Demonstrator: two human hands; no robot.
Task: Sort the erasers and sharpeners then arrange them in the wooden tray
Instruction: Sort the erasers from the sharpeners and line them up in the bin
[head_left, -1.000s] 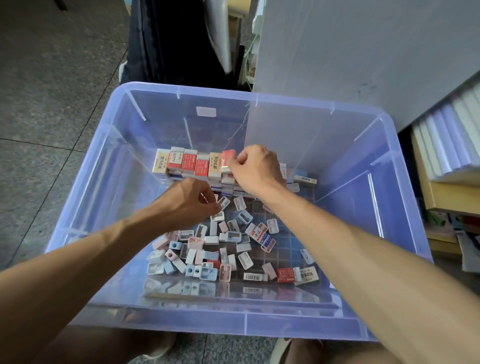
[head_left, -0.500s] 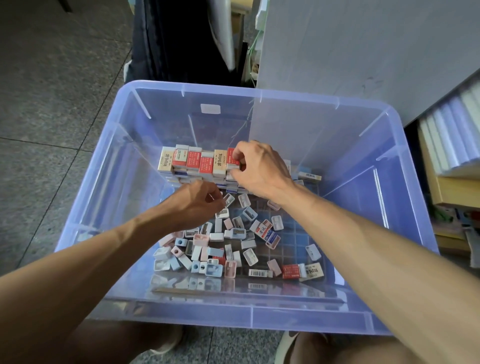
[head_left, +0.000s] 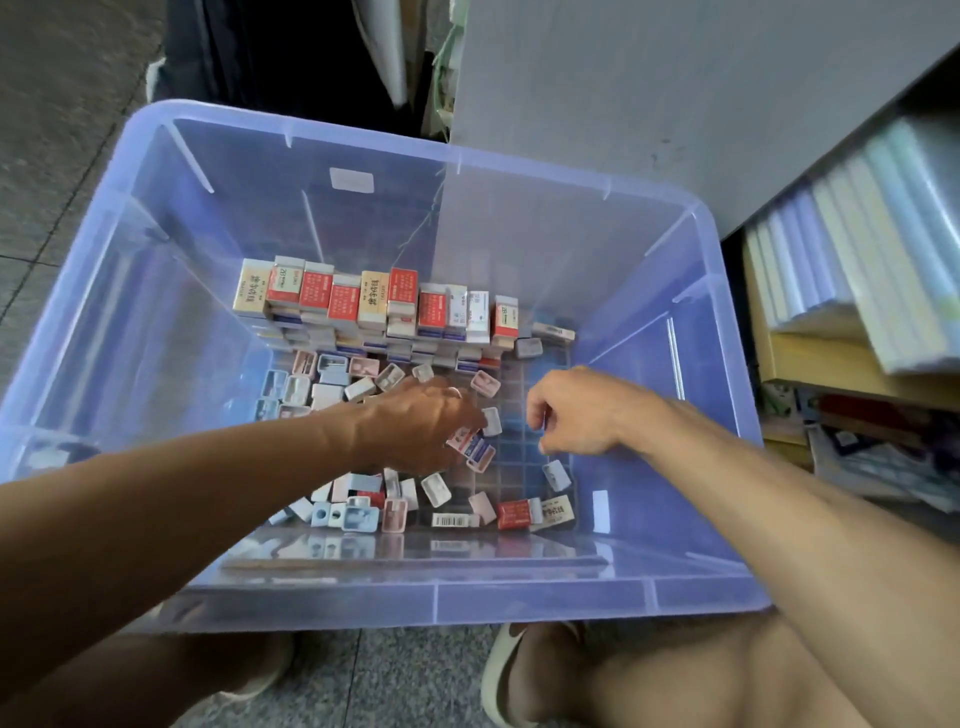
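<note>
Where stacked, erasers (head_left: 374, 304) show red, cream wrappers | sharpeners (head_left: 358, 517) pastel

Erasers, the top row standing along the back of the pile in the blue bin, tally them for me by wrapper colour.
Red-printed erasers: 6
Cream erasers: 2
White erasers with blue print: 2
Total: 10
</note>
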